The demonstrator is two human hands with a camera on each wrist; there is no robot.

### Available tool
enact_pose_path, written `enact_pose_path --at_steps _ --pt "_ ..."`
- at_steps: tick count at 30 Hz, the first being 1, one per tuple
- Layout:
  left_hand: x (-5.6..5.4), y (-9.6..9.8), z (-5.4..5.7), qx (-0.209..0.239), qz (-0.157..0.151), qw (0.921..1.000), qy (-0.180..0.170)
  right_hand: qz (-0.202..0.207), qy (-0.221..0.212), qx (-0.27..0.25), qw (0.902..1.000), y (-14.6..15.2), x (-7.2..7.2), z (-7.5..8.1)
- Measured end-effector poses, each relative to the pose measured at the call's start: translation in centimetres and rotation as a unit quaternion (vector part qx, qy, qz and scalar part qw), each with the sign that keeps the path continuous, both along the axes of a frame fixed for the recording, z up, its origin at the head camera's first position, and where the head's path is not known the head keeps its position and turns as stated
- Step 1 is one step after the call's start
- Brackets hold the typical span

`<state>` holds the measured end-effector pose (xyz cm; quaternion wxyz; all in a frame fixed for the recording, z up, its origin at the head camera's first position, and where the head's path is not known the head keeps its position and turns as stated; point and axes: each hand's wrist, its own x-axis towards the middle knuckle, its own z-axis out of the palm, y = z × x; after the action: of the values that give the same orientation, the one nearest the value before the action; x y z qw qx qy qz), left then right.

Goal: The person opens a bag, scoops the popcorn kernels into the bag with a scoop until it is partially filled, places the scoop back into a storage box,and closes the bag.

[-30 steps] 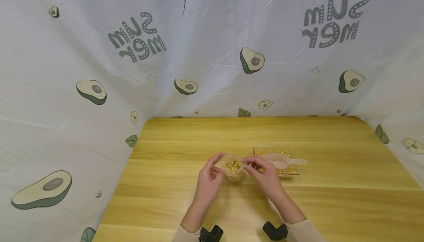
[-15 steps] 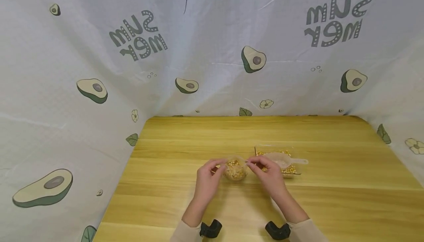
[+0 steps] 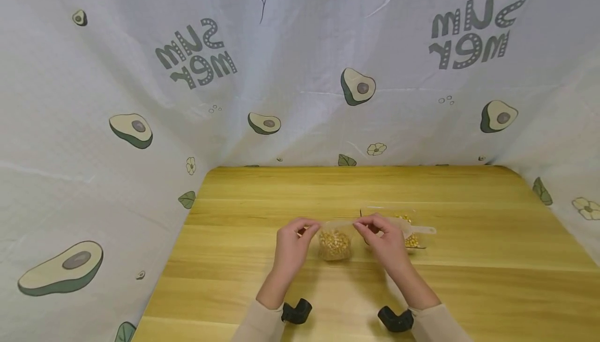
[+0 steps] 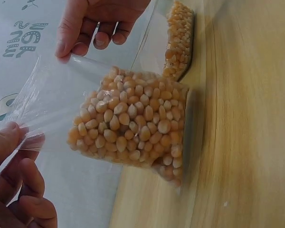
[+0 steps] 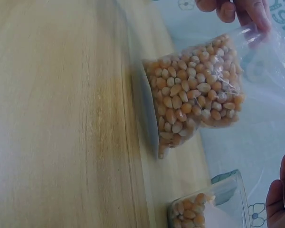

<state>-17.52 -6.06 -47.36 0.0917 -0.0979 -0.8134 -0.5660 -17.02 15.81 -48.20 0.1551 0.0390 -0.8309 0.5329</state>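
A clear plastic bag [image 3: 335, 245] filled with corn kernels stands upright on the table, its top edge stretched flat between both hands. My left hand [image 3: 291, 245] pinches the left top corner between thumb and forefinger. The right top corner is pinched the same way by my right hand [image 3: 385, 240]. In the left wrist view the kernels [image 4: 128, 118] fill the lower part of the bag, while the upper film is taut and wrinkled. The right wrist view shows the bag [image 5: 194, 85] with its base on or very near the wood.
Behind my right hand is a clear rectangular container [image 3: 417, 248] of loose corn kernels, with a translucent scoop [image 3: 422, 229] lying on top. A printed curtain [image 3: 300, 71] hangs behind the wooden table [image 3: 234, 279]. Black wrist mounts [image 3: 297, 312] sit at both sleeves.
The bag's mouth, round and open a second ago, is now drawn into a straight line. The hands have moved slightly apart, the right one shifting right over the container.
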Motion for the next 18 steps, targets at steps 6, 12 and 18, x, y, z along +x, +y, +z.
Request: enact_pose_path --at_steps 6,12,18 --pt "-0.3 0.2 -0.4 -0.011 0.003 0.9999 0.009 0.004 0.027 0.020 0.9994 0.1 0.0 -0.2" --pt "-0.4 0.3 -0.6 -0.004 0.009 0.9999 0.012 0.063 0.094 0.076 0.9907 0.0 -0.6 0.1" --pt "-0.4 0.4 -0.6 0.003 0.009 0.9999 0.008 0.073 0.107 0.100 0.9865 -0.5 -1.3 0.6"
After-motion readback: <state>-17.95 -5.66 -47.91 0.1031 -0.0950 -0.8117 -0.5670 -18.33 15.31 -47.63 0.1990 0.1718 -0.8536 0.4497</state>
